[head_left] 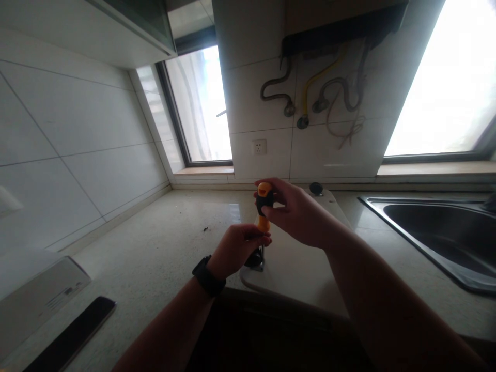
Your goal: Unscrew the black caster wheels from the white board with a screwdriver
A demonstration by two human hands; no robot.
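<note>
A screwdriver (265,205) with an orange and black handle stands upright near the panel's left edge. My right hand (300,212) is closed around its handle from the right. Just below, my left hand (237,247) pinches the shaft close to the orange collar; the tip is hidden. Under those fingers sits a dark round fitting with a metal plate (256,259), partly covered by my left hand. It rests on a white rounded panel (296,266) lying on the counter. A similar black round fitting (316,188) is at the panel's far end.
A steel sink (391,222) is set into the pale counter (155,258) on the right. At the left lie a dark phone-like slab (73,336) and a white box-like object (46,299). Pipes (277,96) and a socket (259,147) are on the tiled wall.
</note>
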